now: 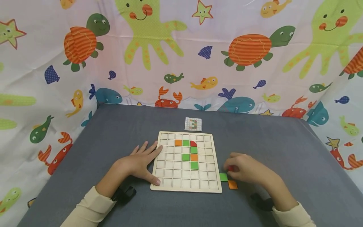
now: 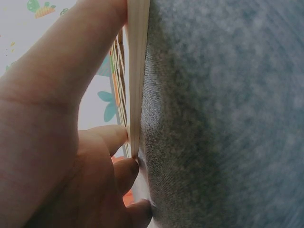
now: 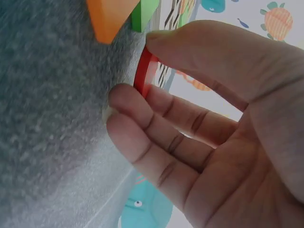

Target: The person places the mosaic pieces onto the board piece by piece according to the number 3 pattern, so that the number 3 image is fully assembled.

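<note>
A wooden grid board (image 1: 173,183) lies on the table with several orange, green and red tiles set in its cells, among them a red rounded tile (image 1: 193,143) near the top. The left hand (image 1: 140,164) rests on the board's left edge with fingers spread; its thumb lies by the lower left corner. To the right of the board, the right hand (image 1: 246,168) pinches a red tile (image 3: 146,71) between thumb and fingers. Beside that hand, a green tile (image 1: 223,177) and an orange tile (image 1: 233,184) lie on the cloth.
Behind the board lies a small printed pattern card (image 1: 193,124) showing a coloured grid. Dark grey cloth (image 1: 136,126) covers the table. A curtain (image 1: 181,63) with sea animals hangs at the back and sides. Dark camera straps sit on both wrists.
</note>
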Motion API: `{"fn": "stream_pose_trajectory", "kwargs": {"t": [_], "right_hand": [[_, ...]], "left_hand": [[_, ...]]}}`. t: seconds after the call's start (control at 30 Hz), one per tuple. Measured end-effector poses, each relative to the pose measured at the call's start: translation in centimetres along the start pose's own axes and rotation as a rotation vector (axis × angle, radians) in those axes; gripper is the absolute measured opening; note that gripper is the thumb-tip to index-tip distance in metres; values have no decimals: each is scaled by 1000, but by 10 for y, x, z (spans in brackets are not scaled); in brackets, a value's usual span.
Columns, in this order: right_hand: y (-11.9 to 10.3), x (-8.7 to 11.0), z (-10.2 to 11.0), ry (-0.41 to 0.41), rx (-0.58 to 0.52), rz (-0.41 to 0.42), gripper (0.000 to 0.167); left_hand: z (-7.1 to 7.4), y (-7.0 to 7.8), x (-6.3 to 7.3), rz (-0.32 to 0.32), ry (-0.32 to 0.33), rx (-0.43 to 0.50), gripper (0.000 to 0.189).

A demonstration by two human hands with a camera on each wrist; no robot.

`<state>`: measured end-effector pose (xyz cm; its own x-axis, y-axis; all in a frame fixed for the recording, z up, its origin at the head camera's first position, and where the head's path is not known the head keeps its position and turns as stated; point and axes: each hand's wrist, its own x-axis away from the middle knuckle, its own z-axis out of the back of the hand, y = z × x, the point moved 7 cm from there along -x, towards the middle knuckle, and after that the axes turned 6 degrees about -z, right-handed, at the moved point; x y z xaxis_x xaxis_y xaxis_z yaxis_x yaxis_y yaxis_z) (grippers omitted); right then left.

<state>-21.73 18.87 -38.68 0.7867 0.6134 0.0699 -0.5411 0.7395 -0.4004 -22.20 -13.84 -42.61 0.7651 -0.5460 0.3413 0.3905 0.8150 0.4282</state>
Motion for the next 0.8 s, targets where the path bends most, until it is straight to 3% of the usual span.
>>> {"fn": "stream_pose_trajectory", "kwargs": {"t": [0.33,0.8], "right_hand": [[-16,-7,-5,-39,-13,36,26],[-46,-18,-14,-8,35,197,24]], "left_hand": [[1,0,2,7,11,7,131],[1,0,-2,-1,19,-11,132]]}}
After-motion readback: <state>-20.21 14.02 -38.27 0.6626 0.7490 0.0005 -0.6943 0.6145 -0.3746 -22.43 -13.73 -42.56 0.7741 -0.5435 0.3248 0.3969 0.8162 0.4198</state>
